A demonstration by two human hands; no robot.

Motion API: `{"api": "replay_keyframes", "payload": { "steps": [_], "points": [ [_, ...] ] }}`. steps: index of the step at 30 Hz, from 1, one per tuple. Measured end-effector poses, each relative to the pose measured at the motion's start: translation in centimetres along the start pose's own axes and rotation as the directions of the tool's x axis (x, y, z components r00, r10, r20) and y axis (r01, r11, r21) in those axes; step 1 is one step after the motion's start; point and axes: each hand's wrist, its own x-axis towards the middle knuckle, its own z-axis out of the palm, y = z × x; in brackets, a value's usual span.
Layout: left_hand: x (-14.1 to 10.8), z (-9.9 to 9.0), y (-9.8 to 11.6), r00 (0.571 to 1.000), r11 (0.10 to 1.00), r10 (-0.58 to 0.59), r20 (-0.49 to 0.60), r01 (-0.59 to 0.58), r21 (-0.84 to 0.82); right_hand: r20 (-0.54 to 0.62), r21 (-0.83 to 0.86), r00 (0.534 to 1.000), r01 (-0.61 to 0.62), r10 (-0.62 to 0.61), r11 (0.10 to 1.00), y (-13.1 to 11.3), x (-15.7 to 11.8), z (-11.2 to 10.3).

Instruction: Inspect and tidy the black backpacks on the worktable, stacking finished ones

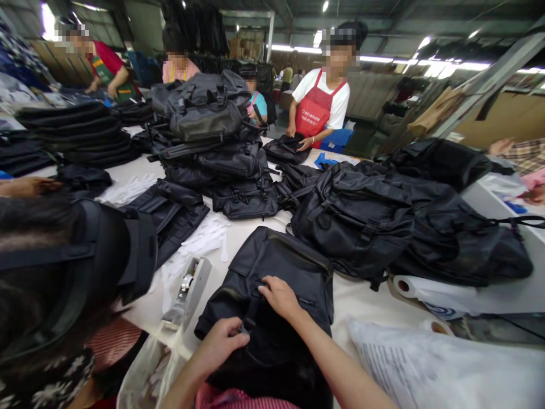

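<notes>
A black backpack (293, 255) lies flat on the table right in front of me, its near end at my body. A narrow black strap (252, 311) runs along its front. My left hand (225, 339) is closed at the strap's near end, where a small buckle shows by the thumb. Farther up the backpack, my right hand (281, 296) has its fingers curled on the strap's far end, the thumb and fingertips close together. The palm sides of both hands are hidden.
A grey metal tape dispenser (187, 292) and a plastic bag (142, 369) are on my left. Large black backpacks (353, 216) are piled ahead. A white plastic sack (443, 363) and rolls (404, 286) lie right. A co-worker wearing headgear (106, 244) is close on the left.
</notes>
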Motion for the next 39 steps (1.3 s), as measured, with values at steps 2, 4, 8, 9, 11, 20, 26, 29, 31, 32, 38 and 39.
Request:
{"api": "replay_keyframes", "payload": {
  "steps": [2,4,8,9,11,20,26,29,31,32,38,39],
  "points": [
    [-0.2,0.3,-0.5,0.999,0.998,-0.033,0.015,0.033,-0.056,0.070,-0.019,0.997,-0.016,0.017,1.000,0.0,1.4,0.7],
    [-0.4,0.4,-0.7,0.998,0.994,-0.043,0.045,0.047,-0.094,0.124,-0.036,0.991,-0.044,0.048,0.998,0.1,2.4,1.5],
    [-0.7,0.1,-0.5,0.996,0.987,-0.005,0.084,0.019,-0.158,0.180,-0.066,0.976,-0.112,0.123,0.991,0.6,3.9,2.0],
    [-0.6,0.0,-0.5,0.997,0.985,-0.004,0.077,0.017,-0.173,0.185,-0.078,0.974,-0.122,0.135,0.989,0.6,4.1,2.1],
    [-0.5,0.0,-0.7,0.998,0.981,-0.012,0.059,0.023,-0.193,0.186,-0.093,0.973,-0.124,0.139,0.988,0.4,4.3,2.2],
    [0.2,0.3,-4.3,0.990,0.963,-0.139,0.035,0.143,-0.226,0.133,0.049,0.990,-0.062,0.055,0.997,1.3,3.9,2.7],
    [2.3,-0.8,-3.0,0.978,0.983,-0.177,-0.109,0.180,0.021,0.107,0.181,0.993,-0.069,0.050,0.981,3.1,5.5,1.6],
    [3.7,-1.8,-1.5,0.982,0.981,-0.114,-0.152,0.136,0.142,0.070,0.219,0.997,-0.050,0.035,0.974,3.4,6.6,0.2],
    [4.3,-2.2,-1.3,0.984,0.968,-0.112,-0.136,0.139,0.209,0.033,0.234,0.999,-0.048,0.042,0.971,3.7,7.4,-0.7],
    [4.4,-2.3,-1.6,0.982,0.955,-0.131,-0.134,0.162,0.249,0.013,0.240,0.999,-0.053,0.051,0.969,4.0,7.8,-1.1],
    [3.4,-1.3,-4.2,0.973,0.928,-0.173,-0.153,0.213,0.305,-0.078,0.268,0.993,-0.061,0.085,0.962,5.8,10.1,-0.7],
    [3.2,-1.1,-4.4,0.973,0.932,-0.176,-0.148,0.213,0.293,-0.086,0.272,0.993,-0.059,0.085,0.960,5.9,10.4,-0.3]
  ]
}}
